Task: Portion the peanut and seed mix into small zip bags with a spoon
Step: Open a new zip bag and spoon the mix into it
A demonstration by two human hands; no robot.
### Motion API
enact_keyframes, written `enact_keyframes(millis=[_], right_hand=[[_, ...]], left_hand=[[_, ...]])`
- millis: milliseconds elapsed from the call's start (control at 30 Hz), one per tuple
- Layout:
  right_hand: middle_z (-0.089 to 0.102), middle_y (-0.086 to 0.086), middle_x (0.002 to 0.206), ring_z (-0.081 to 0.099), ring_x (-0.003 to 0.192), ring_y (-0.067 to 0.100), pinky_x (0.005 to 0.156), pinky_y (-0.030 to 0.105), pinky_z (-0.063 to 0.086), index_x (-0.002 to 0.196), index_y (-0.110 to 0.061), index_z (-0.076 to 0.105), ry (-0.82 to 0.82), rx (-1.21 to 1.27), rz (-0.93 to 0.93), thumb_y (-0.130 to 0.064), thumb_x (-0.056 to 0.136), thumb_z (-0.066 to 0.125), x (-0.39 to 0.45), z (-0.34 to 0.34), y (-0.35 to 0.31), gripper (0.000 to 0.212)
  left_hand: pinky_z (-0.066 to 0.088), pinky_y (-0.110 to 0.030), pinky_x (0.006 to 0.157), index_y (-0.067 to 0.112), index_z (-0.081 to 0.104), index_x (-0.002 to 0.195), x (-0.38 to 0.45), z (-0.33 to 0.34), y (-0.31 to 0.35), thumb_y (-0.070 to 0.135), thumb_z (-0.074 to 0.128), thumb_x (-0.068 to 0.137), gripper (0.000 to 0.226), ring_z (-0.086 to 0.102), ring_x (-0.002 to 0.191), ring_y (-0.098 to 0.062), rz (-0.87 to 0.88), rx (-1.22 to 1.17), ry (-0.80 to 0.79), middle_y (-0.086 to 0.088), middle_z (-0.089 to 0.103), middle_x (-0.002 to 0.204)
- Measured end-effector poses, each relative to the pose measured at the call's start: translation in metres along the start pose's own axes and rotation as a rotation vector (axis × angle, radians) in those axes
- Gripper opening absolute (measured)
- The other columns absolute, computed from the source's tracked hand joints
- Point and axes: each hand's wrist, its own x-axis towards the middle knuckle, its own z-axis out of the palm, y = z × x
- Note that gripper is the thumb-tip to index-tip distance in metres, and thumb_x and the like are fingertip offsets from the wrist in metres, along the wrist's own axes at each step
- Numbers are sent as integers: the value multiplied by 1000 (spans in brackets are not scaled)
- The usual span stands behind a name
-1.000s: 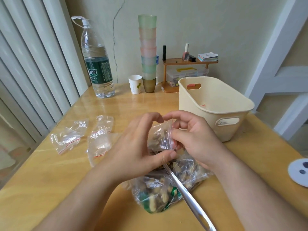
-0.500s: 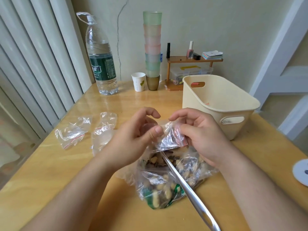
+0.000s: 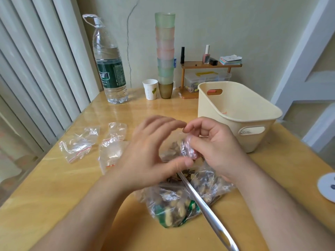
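A large clear bag of peanut and seed mix [image 3: 183,203] lies on the table in front of me. A metal spoon [image 3: 204,209] sticks out of it, handle toward me. My right hand [image 3: 215,151] pinches a small filled zip bag [image 3: 188,148] just above the big bag. My left hand [image 3: 150,154] hovers beside it, blurred, fingers spread and loosely bent, holding nothing. Empty small zip bags [image 3: 78,144] with red strips lie to the left, with more of them [image 3: 113,147] partly behind my left hand.
A cream plastic basket [image 3: 241,115] stands at the right. Along the back wall are a big water bottle [image 3: 108,69], a paper cup [image 3: 150,89], a stack of coloured cups [image 3: 165,51] and a small wooden shelf [image 3: 208,73]. A white disc [image 3: 328,185] lies at the right edge.
My left hand has let go of the small bag's top and opened. The right hand now holds the small bag alone, turned more upright.
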Motion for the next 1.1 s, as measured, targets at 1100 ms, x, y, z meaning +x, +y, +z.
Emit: enact_keyframes(millis=[1100], right_hand=[[68,4,76,67,66,23,61,37,54,105,-19,52,-74,-95,84,-35,95,67,-1,-6,-1,24]], left_hand=[[52,-32,106,35,70,123,0,-5,-5,60,87,65,65,68,116,-7,-229,-432,-32,17,75,112]])
